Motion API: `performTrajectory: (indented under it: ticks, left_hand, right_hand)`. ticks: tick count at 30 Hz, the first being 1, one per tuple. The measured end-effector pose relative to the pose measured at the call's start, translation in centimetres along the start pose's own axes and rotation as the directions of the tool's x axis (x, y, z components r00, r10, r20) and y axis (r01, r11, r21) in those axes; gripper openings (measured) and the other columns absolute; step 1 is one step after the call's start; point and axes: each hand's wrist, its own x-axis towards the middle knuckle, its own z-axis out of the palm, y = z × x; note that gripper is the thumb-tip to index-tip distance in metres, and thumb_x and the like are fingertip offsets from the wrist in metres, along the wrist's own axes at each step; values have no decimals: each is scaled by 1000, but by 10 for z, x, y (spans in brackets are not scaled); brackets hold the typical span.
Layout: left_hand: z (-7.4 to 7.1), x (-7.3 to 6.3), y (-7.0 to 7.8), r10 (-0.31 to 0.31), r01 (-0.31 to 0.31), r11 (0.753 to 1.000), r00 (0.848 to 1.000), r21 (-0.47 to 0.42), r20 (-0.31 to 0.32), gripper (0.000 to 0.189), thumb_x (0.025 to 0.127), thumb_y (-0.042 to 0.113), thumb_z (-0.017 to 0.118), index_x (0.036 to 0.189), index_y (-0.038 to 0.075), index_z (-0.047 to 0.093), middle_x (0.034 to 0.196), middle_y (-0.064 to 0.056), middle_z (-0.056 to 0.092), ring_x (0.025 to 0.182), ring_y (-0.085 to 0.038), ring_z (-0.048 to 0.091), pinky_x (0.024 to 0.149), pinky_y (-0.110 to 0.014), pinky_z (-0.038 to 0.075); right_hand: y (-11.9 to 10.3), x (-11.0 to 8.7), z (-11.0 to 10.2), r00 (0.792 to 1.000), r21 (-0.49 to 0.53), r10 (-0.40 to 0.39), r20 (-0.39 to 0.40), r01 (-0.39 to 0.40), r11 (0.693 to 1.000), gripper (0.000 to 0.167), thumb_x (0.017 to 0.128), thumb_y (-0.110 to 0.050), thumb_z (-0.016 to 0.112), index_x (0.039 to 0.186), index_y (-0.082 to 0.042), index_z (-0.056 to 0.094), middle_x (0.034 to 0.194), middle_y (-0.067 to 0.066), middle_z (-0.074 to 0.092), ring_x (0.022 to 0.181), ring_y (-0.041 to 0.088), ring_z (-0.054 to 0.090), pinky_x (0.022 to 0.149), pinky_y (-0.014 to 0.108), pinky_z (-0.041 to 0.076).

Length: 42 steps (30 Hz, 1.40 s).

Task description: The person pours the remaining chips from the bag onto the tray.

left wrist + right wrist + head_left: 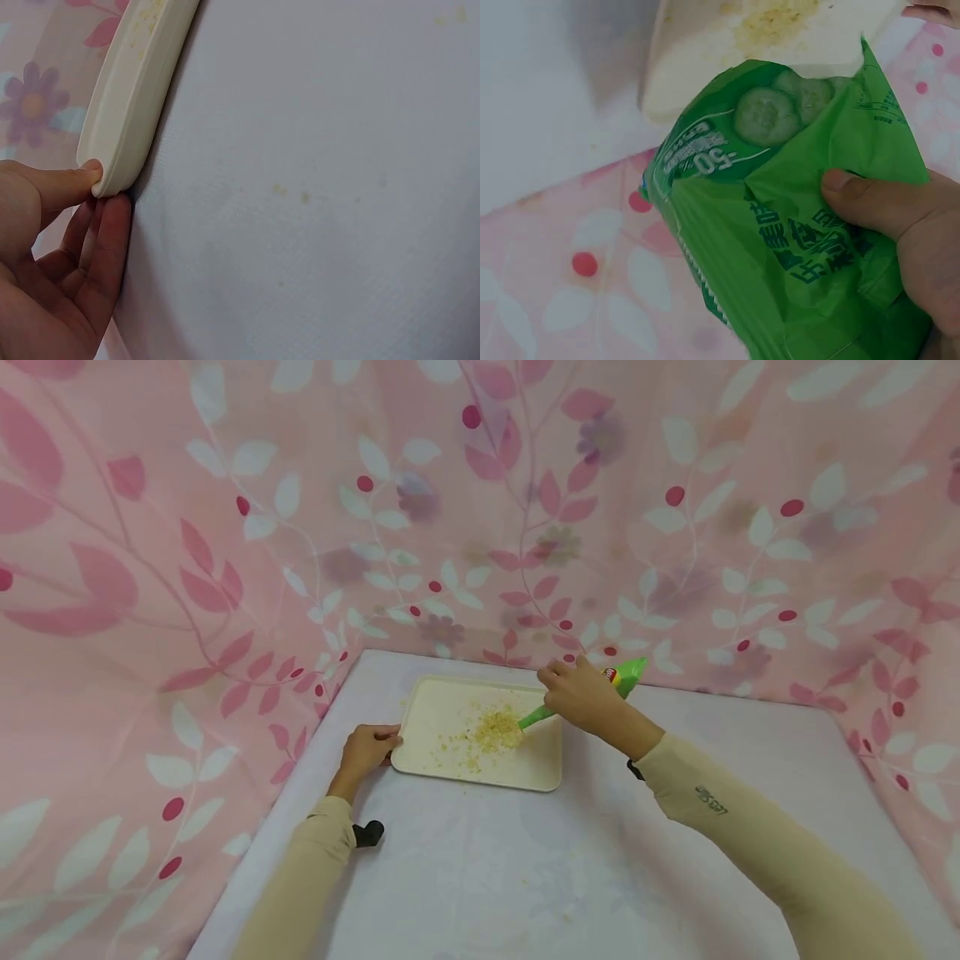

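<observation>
- The left hand [367, 748] pinches the rim of the cream tray [431, 714] at its 9 o'clock side, thumb on top, fingers curled beneath.
- The right hand [585, 695] grips the green bag [802, 247] at the tray's 2 o'clock, thumb pressed on the wrapper, which bears cucumber slices [765, 116].
- The bag slants over the tray's 2-to-3 o'clock edge, its lower end beside the yellow crumbs [497, 731]; whether they touch, I cannot tell.
- The crumbs heap near the tray's centre, scattering mostly toward 8 o'clock.
- The tray lies on the white table [465, 868]; yellow specks [279, 190] dot the tabletop.
- Pink leaf-print cloth [465, 527] hangs at 12 o'clock.
</observation>
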Motion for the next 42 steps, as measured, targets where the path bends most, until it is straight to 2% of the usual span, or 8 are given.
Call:
performTrajectory:
  ticks: [9,18,23,28,32,37,40,42]
  left_hand:
    - [0,1,1,-8,9,1000,1000,-24,6,33,90,13,71,122,5,69,107,-17,70,68,-12,65,60,-28,56]
    - [0,0,-7,-21,21,999,1000,-24,-4,33,89,13,71,121,5,70,102,-15,71,66,-11,65,58,-27,56]
    - [1,0,-3,-10,10,999,1000,-39,-1,33,89,13,71,121,5,69,106,-16,71,68,-12,66,59,-28,56]
    - [0,1,-1,1,-1,999,1000,-37,-4,33,89,12,71,121,5,69,105,-16,70,67,-12,65,58,-28,56]
    - [-1,-1,0,-3,3,999,1000,-39,-5,33,89,13,71,121,5,69,104,-16,70,67,-12,65,58,-28,56]
    - [-1,-3,2,2,-2,999,1000,-39,-2,33,89,12,71,121,5,70,101,-15,71,66,-13,65,58,-28,56]
    - [-1,-4,2,12,-12,999,1000,-39,-4,33,89,12,71,121,5,70,100,-15,72,66,-12,65,57,-28,56]
    - [-1,-4,3,17,-17,999,1000,-37,-5,33,89,12,71,121,5,69,99,-15,72,65,-12,65,57,-28,56]
  right_hand:
    - [-6,1,-9,1000,-84,24,11,-23,996,9,76,-13,84,80,-19,78,97,7,52,88,27,50,81,54,50]
    - [-23,7,16,1000,-18,-10,-1,10,1000,10,79,-11,81,75,-17,75,89,5,52,75,24,51,60,39,47]
    - [-15,5,14,999,-10,37,18,-37,999,9,79,-9,81,78,-16,76,93,8,54,84,25,50,65,42,48]
    - [-2,-2,11,997,168,82,14,-83,982,18,76,-6,82,86,-20,79,99,9,57,87,26,55,65,42,51]
    - [5,-7,14,993,333,104,57,-117,936,25,71,-8,87,90,-22,79,98,3,69,83,22,65,66,38,56]
    - [8,-14,23,980,482,184,78,-199,854,20,86,-9,74,103,-19,77,91,1,73,76,19,66,66,38,55]
    - [9,-21,35,964,602,263,44,-236,763,23,91,-10,68,113,-15,73,97,2,73,77,19,66,70,40,54]
    - [9,-26,44,951,698,309,27,-239,675,23,91,-13,69,114,-13,71,99,1,72,80,17,64,75,40,53]
